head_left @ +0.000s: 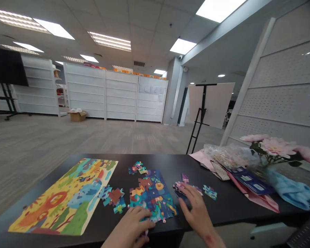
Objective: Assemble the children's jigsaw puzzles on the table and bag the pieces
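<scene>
A partly joined jigsaw puzzle [157,193] in dark blue, with brown and orange figures, lies flat on the black table. My left hand [134,224] is at its lower left edge; a purple puzzle piece [144,234] shows between thumb and index finger, mostly hidden. To the right of the puzzle, my right hand [196,208] has its fingers stretched over loose purple pieces [184,178], fingertips touching them, thumb apart. Another loose blue-green piece [210,192] lies just right of that hand. More loose pieces [115,197] sit left of the puzzle, and a small cluster [137,167] lies above it.
A yellow animal picture sheet [67,199] covers the table's left side. At the right are a clear plastic bag [229,156], a dark blue packet [250,181], pink flowers [276,146] and a light blue cloth [294,189]. An easel [203,110] stands behind the table.
</scene>
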A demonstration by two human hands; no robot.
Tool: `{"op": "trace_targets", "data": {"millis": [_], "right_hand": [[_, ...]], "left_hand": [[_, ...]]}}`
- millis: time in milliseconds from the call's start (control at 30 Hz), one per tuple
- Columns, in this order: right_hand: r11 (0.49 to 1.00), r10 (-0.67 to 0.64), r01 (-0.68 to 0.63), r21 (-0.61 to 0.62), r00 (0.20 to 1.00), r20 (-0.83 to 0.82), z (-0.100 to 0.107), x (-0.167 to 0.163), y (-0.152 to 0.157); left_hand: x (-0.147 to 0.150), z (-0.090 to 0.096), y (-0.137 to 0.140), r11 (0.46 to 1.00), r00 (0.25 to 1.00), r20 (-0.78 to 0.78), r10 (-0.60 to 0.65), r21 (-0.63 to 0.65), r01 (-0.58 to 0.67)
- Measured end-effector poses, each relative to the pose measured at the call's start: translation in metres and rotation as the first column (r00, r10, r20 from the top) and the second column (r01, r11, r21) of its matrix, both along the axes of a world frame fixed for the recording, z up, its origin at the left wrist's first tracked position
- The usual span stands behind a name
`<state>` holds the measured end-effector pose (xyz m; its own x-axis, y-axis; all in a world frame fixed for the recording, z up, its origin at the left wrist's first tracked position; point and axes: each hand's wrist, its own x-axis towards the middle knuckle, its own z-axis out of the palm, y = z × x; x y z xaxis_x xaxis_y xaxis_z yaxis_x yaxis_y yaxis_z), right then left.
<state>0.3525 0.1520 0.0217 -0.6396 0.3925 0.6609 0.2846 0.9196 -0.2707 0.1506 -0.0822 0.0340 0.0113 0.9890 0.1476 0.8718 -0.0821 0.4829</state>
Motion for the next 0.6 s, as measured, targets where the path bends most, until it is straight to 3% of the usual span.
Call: {"op": "trace_targets", "data": {"millis": [100, 200, 367, 600], "right_hand": [[0.981, 0.173, -0.188, 0.038, 0.954, 0.244, -0.008, 0.004, -0.037], [0.951, 0.236, -0.291, 0.108, 0.905, 0.354, -0.018, 0.001, -0.057], [0.902, 0.245, -0.315, 0.296, 0.936, 0.252, -0.027, 0.002, -0.058], [0.877, 0.295, -0.346, 0.332, 0.936, 0.194, -0.012, 0.004, -0.061]], "left_hand": [[0.006, 0.013, -0.007, 1.000, 0.999, 0.037, -0.012, 0.018, 0.011], [0.009, 0.022, -0.012, 0.996, 0.994, 0.098, -0.042, 0.077, 0.034], [0.009, 0.025, -0.012, 0.994, 0.992, 0.126, -0.007, 0.111, -0.007], [0.012, 0.013, -0.006, 0.997, 0.997, 0.036, 0.068, 0.039, -0.070]]}}
